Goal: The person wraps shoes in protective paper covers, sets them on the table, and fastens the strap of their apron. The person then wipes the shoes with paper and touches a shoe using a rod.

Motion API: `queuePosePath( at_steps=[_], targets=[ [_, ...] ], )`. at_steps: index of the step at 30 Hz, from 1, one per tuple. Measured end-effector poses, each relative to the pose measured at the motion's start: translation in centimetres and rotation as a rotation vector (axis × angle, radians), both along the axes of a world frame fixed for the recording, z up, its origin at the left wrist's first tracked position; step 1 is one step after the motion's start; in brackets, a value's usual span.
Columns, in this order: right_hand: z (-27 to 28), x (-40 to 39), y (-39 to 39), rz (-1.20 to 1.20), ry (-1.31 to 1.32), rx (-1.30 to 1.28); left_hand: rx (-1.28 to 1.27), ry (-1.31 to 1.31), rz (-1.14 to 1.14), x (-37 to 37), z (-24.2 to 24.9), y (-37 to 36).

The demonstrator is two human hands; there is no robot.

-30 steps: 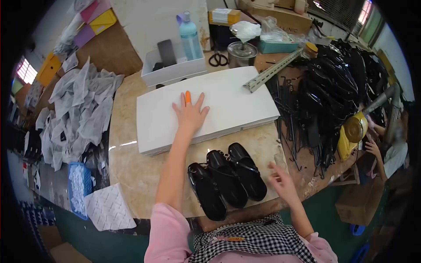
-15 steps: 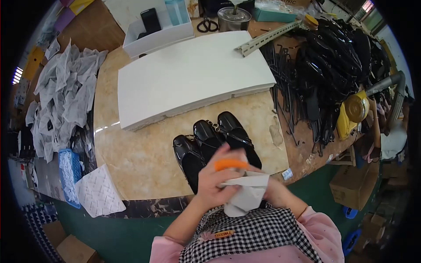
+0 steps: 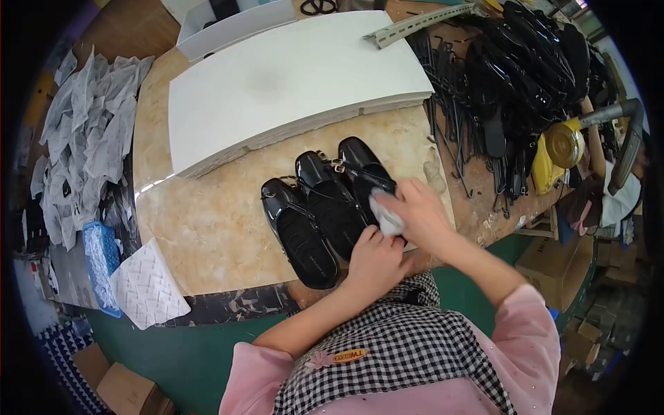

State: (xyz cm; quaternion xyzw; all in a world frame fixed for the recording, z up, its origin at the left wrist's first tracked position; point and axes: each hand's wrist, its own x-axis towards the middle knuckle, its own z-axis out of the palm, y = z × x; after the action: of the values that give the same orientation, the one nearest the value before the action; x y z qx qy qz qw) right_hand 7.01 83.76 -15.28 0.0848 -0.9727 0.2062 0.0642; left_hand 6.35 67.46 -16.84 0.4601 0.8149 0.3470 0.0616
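Note:
Three black patent shoes with straps and gold buckles stand side by side on the tan table top: the left shoe (image 3: 302, 238), the middle shoe (image 3: 332, 207) and the right shoe (image 3: 363, 166). My right hand (image 3: 420, 213) is closed round a crumpled pale tissue (image 3: 387, 216) at the right shoe, blurred by motion. At the heel end of the right shoe lies my left hand (image 3: 377, 261), its fingers curled against it; part of the heel is hidden behind both hands.
Behind the shoes lies a stack of white sheets (image 3: 290, 83) with a slotted metal strip (image 3: 418, 24) on it. Crumpled grey paper (image 3: 90, 131) and a blue basket (image 3: 101, 266) are left. Black shoes (image 3: 529, 62) are heaped right, beside a yellow tool (image 3: 561, 145).
Both hands have moved apart from in front of the apron to the right shoe. The tissue is now in my right hand; the orange item no longer shows. The view has tilted down.

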Motion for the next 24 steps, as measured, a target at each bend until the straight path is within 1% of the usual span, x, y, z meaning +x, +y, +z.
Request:
queuePosePath(
  at_steps=[1, 2, 3, 4, 5, 7, 9, 10, 11, 13, 14, 15, 16, 17, 18, 19, 20, 21, 22, 24],
  targets=[
    [-1.7, -1.8, -0.1, -0.023, 0.113, 0.184, 0.007, 0.020, -0.019, -0.1, -0.5, 0.0],
    [-2.9, -4.5, -0.8, -0.002, 0.120, 0.207, 0.000, 0.073, -0.025, 0.0, -0.7, -0.1],
    [-3.6, -6.1, -1.3, 0.022, 0.128, 0.232, -0.003, 0.064, -0.037, -0.2, -0.6, -0.2],
    [-3.6, -5.9, -1.3, 0.014, 0.121, 0.230, -0.091, 0.049, -0.027, -0.6, -0.4, -0.4],
    [-3.3, -6.0, -1.3, 0.015, 0.114, 0.192, -0.177, 0.039, -0.011, -1.0, -0.2, -0.5],
    [-2.1, -6.3, -0.8, 0.027, 0.106, 0.153, -0.145, 0.039, 0.026, -1.2, -0.4, -0.9],
    [-0.2, -6.0, 1.3, -0.071, -0.005, -0.279, -0.117, 0.077, 0.001, -1.1, -0.7, -0.7],
    [-1.1, -7.0, 1.5, -0.200, -0.196, -0.194, -0.130, 0.092, -0.008, -1.0, -0.6, -0.6],
    [-2.2, -7.9, 1.2, -0.204, -0.192, -0.200, -0.135, 0.096, -0.013, -1.2, -0.6, -0.6],
    [-3.4, -9.5, 0.3, -0.184, -0.021, -0.157, -0.131, 0.137, -0.060, -1.8, -0.3, -0.6],
    [-3.5, -9.3, 0.4, -0.207, -0.054, -0.141, -0.133, 0.137, -0.062, -2.3, -0.1, -0.8],
    [-3.0, -8.8, 0.6, -0.203, -0.046, -0.135, -0.319, 0.128, -0.205, -4.6, 1.5, -0.5],
    [-2.3, -7.7, 1.0, -0.183, 0.020, -0.171, -0.503, 0.120, -0.337, -7.4, 3.3, -0.1],
    [-1.6, -6.9, 1.3, -0.153, 0.085, -0.210, -0.308, 0.242, -0.044, -11.3, 5.3, 0.6],
    [-0.5, -5.9, 1.4, -0.185, 0.095, -0.240, -0.195, 0.285, 0.043, -16.6, 5.9, 0.5],
    [0.3, -4.7, 1.4, -0.223, 0.104, -0.274, -0.094, 0.670, 0.339, -21.6, 3.9, 0.8],
    [0.4, -3.5, 1.5, -0.244, 0.072, -0.315, -0.199, 0.692, 0.433, -26.1, 1.8, -0.1],
    [0.6, -2.6, 1.7, -0.266, 0.047, -0.351, -0.297, 0.715, 0.529, -29.1, 0.5, -0.7],
    [1.0, -1.7, 1.7, -0.257, 0.063, -0.353, -0.294, 0.731, 0.538, -29.5, 0.0, -0.6],
    [1.7, -0.4, 1.6, -0.318, 0.016, -0.385, -0.177, 0.514, 0.551, -28.7, -0.4, 0.2]
  ],
)
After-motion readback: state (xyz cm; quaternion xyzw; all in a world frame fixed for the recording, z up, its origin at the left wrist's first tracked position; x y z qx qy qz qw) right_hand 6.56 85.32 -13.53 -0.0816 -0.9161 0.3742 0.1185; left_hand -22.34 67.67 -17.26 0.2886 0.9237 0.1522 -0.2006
